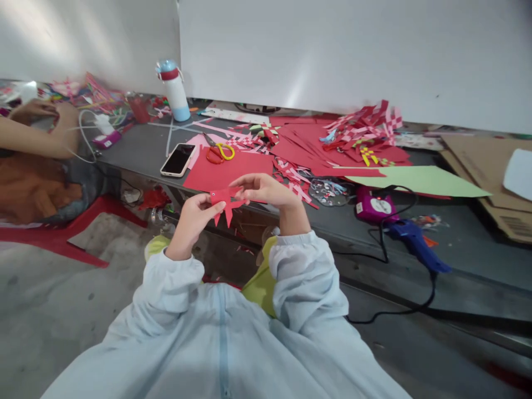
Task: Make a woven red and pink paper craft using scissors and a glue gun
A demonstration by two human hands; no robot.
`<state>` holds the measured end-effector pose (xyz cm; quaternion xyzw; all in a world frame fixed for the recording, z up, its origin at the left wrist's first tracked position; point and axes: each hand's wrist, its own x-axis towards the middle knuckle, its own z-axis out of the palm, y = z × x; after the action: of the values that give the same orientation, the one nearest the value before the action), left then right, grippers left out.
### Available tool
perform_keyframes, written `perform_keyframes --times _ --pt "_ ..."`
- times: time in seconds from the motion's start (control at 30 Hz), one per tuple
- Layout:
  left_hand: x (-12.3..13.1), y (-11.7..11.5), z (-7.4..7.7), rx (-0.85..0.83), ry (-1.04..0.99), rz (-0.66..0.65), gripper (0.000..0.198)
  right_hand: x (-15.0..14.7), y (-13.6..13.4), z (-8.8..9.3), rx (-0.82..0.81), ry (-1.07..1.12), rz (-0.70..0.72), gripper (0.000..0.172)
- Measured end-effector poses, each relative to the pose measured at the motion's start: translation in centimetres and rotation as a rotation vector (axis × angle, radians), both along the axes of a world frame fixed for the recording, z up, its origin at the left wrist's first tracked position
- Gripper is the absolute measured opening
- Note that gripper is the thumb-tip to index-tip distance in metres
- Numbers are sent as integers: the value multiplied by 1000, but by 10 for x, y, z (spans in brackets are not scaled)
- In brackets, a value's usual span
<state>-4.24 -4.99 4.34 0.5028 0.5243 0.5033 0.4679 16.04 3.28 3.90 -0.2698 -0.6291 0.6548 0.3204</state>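
Observation:
A small red folded-paper fish (219, 198) with a stick-on eye and pointed strips for fins is held up in front of the table edge. My left hand (194, 219) pinches its body between thumb and fingers. At the fish's tail end, my right hand (268, 191) has its thumb and fingers closed on the paper strips. Just beyond the hands, a red paper sheet (233, 169) lies on the table. Scissors (220, 152) with red and yellow handles rest on its far edge.
A phone (178, 159) and a bottle (174, 91) stand to the left. Woven paper strips (366, 127) are heaped behind. A blue glue gun (418, 244), its cord and a purple box (374, 206) lie right, near cardboard (477, 166). A co-worker's arms (45, 124) are at far left.

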Motion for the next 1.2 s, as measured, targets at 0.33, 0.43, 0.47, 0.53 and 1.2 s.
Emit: perform_keyframes --times 0.33,0.43,0.47,0.53,1.2 --pt "14 0 -4 56 199 -65 32 4 2 -3 108 -63 68 40" --pt "16 5 -1 97 281 -59 33 7 3 -2 113 -56 40 37" --pt "16 6 1 104 291 -59 34 8 3 -2 114 -47 25 36" --pt "17 10 6 101 282 -70 36 11 4 -1 121 -15 -18 33" --pt "19 80 29 9 73 -115 39 -2 28 -1 -144 244 -443 52"
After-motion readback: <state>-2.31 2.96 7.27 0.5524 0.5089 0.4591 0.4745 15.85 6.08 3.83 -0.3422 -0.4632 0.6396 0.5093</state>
